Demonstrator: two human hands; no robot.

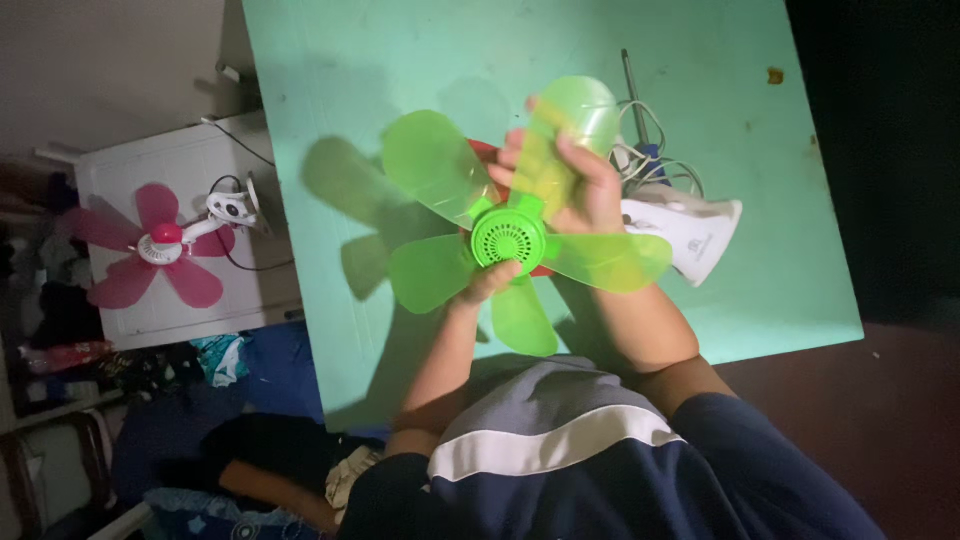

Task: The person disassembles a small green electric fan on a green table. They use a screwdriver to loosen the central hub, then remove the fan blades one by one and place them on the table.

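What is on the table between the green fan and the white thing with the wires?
Only the person's right hand, gripping a blade of the green fan. Behind it the white device lies on the green table, seen in the head view.

No packages, signs or screens; only small dark printed mark on white fan body (690, 232), right of hands.
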